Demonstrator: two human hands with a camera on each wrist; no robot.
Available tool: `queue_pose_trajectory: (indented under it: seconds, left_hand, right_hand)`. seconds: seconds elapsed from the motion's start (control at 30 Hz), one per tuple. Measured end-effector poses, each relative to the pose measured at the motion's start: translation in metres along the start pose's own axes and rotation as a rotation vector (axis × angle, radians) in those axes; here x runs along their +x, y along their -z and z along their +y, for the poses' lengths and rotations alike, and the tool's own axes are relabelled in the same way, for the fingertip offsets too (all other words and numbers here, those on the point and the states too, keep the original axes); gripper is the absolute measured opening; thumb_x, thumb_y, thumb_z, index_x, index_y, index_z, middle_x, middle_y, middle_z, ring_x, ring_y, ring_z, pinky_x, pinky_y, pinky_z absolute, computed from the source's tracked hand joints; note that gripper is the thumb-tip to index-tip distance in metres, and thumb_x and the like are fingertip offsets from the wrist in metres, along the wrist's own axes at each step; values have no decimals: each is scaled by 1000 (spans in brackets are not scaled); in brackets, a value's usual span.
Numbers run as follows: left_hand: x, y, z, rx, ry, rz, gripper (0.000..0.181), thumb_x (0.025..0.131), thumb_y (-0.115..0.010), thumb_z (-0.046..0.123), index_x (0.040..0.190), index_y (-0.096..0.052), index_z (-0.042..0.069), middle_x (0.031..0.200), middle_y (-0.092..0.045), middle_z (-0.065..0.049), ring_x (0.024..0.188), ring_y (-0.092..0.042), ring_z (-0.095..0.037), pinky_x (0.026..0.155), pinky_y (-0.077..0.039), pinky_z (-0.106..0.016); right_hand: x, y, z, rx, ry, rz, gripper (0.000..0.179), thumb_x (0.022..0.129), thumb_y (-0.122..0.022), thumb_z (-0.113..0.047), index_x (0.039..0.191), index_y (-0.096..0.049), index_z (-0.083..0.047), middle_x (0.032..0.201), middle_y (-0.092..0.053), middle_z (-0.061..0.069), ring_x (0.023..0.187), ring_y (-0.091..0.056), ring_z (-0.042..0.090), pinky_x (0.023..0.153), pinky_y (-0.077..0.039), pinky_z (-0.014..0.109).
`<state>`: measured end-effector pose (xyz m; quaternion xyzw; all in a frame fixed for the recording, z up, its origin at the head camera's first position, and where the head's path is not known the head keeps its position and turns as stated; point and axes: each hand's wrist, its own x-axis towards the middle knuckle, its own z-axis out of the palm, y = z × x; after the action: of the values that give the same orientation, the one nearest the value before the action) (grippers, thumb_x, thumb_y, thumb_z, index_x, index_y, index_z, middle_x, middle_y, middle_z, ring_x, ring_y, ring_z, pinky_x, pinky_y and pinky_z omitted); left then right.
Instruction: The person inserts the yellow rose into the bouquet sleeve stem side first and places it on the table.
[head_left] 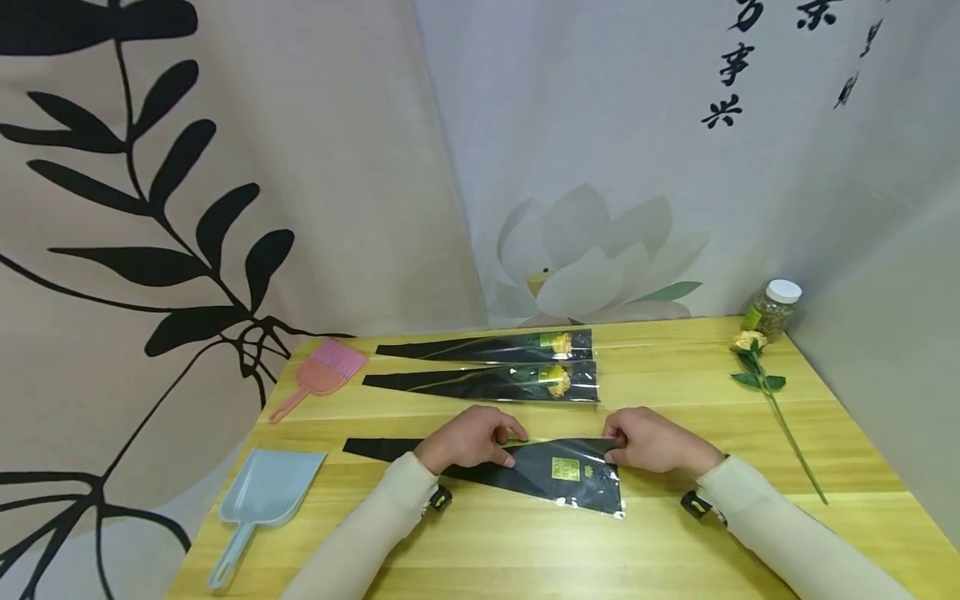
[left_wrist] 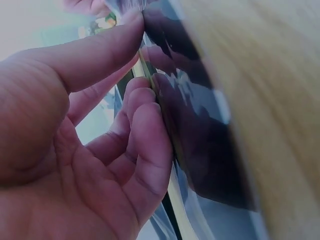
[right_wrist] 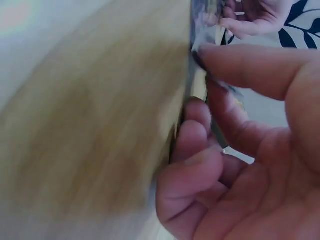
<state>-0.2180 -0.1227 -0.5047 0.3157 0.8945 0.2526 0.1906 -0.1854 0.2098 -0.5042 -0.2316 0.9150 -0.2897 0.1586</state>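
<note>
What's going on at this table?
A person's left hand and right hand pinch the far edge of a flat, tapered black plastic sleeve with gold print, the right hand at its wide end. No flower shows in it. Beyond it lie two similar dark plastic sleeves, each holding a yellow rose. A loose yellow rose with a long green stem lies off to the right, untouched.

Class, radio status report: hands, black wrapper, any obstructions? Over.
Left hand pinches far edge of black wrapper; right hand pinches its far right corner. Lies on table, gold label up. Nothing visibly in the way; two wrapped roses lie beyond.
</note>
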Motion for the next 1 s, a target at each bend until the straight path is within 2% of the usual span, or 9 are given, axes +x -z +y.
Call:
queue_pose_trajectory:
  seconds: [0.13,0.33,0.43,0.6,0.7,0.87,1.0]
  left_hand:
    - [1,2,1,36,4,15,35,88,-89,19,121,-80,24,98,-70,7,84,-57,-8,81,-53,-26]
    - [0,4,0,56,23,21,36,88,-89,22,122,-79,26,96,-69,8,83,-57,-8,82,-53,-27]
    - [0,4,0,68,29,21,37,88,-89,22,123,-79,27,94,-68,8,82,-56,-8,81,-52,-27]
    - [3,2,0,97,22,21,36,89,-87,23,124,-79,27,94,-69,7,82,-57,-7,83,-53,-28]
    - [4,1,0,100,25,18,36,90,-87,23,125,-78,27,96,-70,7,83,-58,-6,85,-55,-29]
    - [5,2,1,98,42,17,36,90,-87,23,125,-78,28,96,-71,7,84,-59,-7,85,-56,-30]
    - [5,0,3,106,45,26,37,90,-86,21,126,-78,26,98,-71,7,86,-61,-6,87,-57,-30]
  right_hand:
    - [-1,4,3,92,-7,-12,18,94,-80,-19,89,-64,-14,74,-60,-6,65,-51,10,61,-43,25]
    - [-4,7,7,272,-11,-119,27,97,-77,-20,81,-58,-10,61,-56,-4,51,-43,7,48,-33,19]
    - [-5,5,8,332,-1,-146,24,99,-74,-17,82,-61,-7,65,-66,4,53,-52,10,48,-39,19]
    - [-7,5,8,420,-6,-128,25,103,-70,-17,84,-65,-1,74,-72,12,57,-64,19,55,-56,28]
    - [-7,6,9,464,-30,-100,27,105,-68,-20,86,-68,-1,74,-71,10,59,-66,22,57,-60,34]
    - [-7,5,11,513,-55,-70,26,106,-67,-22,90,-68,-1,74,-71,8,61,-67,21,57,-61,36]
    - [-7,5,10,539,-92,-59,26,104,-69,-23,92,-68,0,76,-72,9,62,-67,18,48,-49,24]
